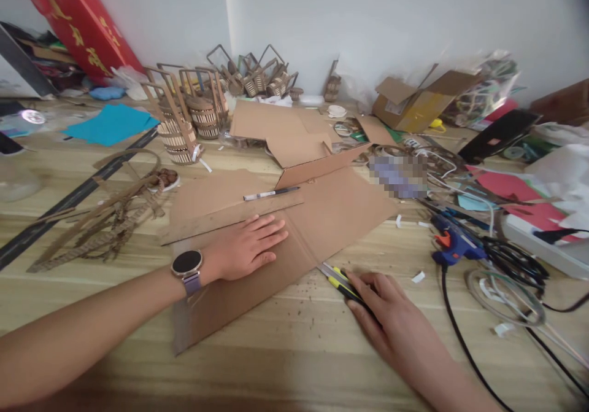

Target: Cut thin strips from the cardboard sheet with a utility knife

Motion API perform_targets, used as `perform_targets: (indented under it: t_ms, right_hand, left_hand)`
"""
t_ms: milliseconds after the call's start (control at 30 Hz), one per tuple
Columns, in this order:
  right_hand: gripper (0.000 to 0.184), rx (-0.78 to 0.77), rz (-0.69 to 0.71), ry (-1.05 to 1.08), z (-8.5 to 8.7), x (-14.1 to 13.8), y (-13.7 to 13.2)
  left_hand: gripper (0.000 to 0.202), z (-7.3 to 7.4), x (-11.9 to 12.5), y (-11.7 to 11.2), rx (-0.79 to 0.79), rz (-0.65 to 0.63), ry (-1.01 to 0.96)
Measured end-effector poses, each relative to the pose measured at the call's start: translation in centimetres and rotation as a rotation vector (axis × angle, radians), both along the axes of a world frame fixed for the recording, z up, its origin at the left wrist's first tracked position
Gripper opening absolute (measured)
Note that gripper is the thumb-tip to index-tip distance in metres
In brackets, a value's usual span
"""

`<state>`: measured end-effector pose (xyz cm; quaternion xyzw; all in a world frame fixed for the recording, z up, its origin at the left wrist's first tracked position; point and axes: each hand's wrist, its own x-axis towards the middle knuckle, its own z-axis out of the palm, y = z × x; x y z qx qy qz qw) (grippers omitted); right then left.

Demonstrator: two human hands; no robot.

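Observation:
My left hand (251,247) lies flat with its fingers spread on a large sheet of brown cardboard (350,206), pressing it against the wooden table. A watch (187,263) is on that wrist. My right hand (380,310) grips a yellow and black utility knife (341,282). Its blade is out, and the tip is at the near edge of the cardboard, by a crease; whether it cuts in I cannot tell. Just beyond my left fingers a flat strip (230,217) rests across the sheet, with a black and white pen (271,194) beside it.
Small woven baskets (177,132) stand at the back left, near blue sheets (110,123). A blue glue gun (458,240) with a black cord lies on the right. Dried plant strips (110,215) are at left. An open cardboard box (416,102) stands by the wall.

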<state>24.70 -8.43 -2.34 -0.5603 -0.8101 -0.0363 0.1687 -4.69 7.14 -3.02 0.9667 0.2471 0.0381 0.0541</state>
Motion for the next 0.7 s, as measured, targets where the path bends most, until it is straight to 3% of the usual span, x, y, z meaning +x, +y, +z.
perform_targets:
  t_ms: [133,367,700]
  right_hand:
    - [0.036,-0.005,-0.02,0.011,0.0,0.1,-0.4]
    - [0.037,-0.046,-0.057,0.036,-0.1,0.0,1.3]
    - [0.037,-0.066,-0.017,0.008,0.3,0.5,0.7]
  left_hand:
    - [0.057,-0.1,0.1,0.0,-0.004,-0.004,-0.006]
    - [0.058,-0.1,0.3,0.2,-0.006,0.053,-0.076]
    - [0.055,-0.4,0.6,0.0,0.015,0.051,-0.074]
